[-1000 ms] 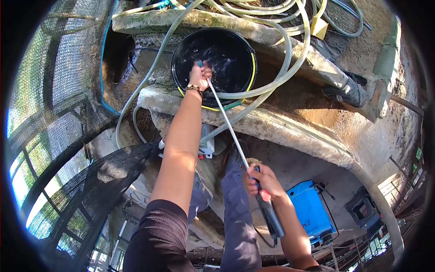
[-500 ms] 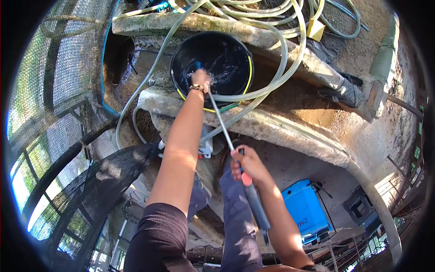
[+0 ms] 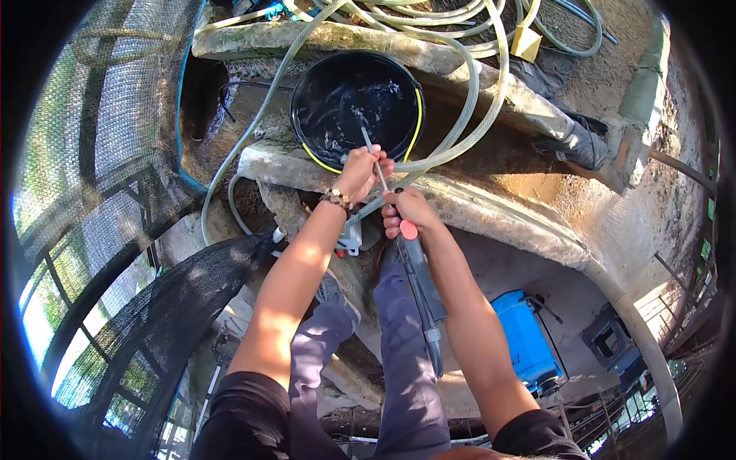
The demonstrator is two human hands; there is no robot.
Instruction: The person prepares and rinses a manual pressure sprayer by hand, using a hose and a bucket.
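Both my hands are on a sprayer wand, a thin metal rod (image 3: 382, 178) with a dark grip. My left hand (image 3: 359, 173), with a beaded bracelet at its wrist, is closed around the rod near its far end, at the bucket's near rim. Lower down, my right hand (image 3: 409, 211) wraps the dark handle (image 3: 419, 280), which has a round pink-red part. The wand's tip points over a round black bucket (image 3: 307, 84) with a yellow line along its rim. Rippling water (image 3: 353, 107) shows inside it.
A clear braided hose (image 3: 460, 146) runs to the bucket's near rim, with more coils behind. Concrete ledges (image 3: 491, 222) lie on both sides of the bucket. A blue sprayer tank (image 3: 521, 337) stands at lower right, beside a dark box (image 3: 613, 349). Black netting (image 3: 184, 299) hangs at left.
My left hand has come out of the bucket's water, back toward me onto the rod. My right hand and the handle have moved slightly forward.
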